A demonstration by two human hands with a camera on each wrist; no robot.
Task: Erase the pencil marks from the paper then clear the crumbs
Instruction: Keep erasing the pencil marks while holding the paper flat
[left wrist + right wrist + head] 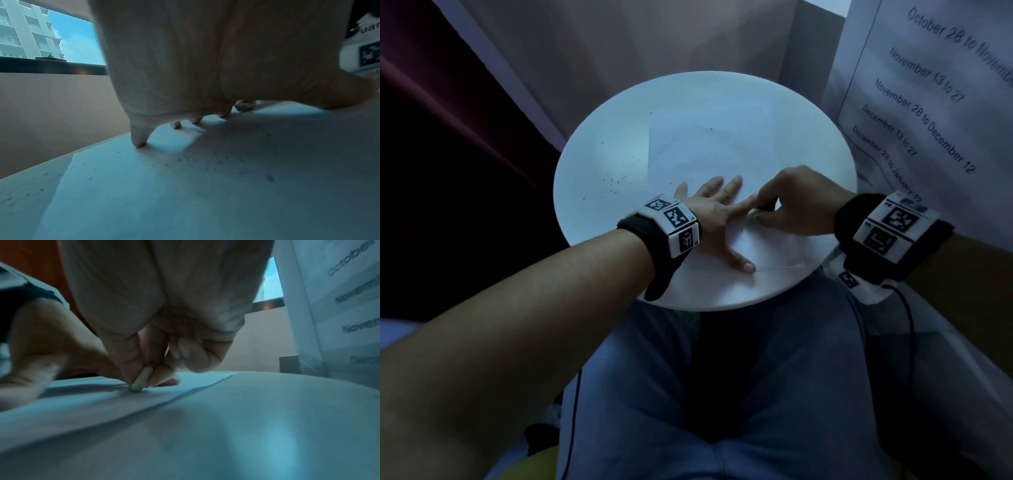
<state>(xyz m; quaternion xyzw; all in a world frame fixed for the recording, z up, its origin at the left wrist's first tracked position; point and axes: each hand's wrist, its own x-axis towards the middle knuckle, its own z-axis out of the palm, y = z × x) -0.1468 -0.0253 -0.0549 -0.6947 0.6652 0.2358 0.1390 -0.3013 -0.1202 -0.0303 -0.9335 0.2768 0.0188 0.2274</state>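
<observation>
Right hand [796, 202] pinches an eraser [141, 380] against the paper [709, 150]; left hand [717, 212] lies flat, fingers spread. Crumbs [616, 181] remain on the desk [592, 212], so clearing looks undone.

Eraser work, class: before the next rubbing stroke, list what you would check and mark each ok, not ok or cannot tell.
1. Paper pinned flat: ok, the left hand presses on it with fingers spread.
2. Eraser gripped: ok, the right hand pinches it.
3. Eraser tip touching the paper: ok, seen in the right wrist view.
4. Pencil marks gone: cannot tell, too faint.
5. Crumbs cleared: not ok, specks lie on the round table left of the sheet.
</observation>
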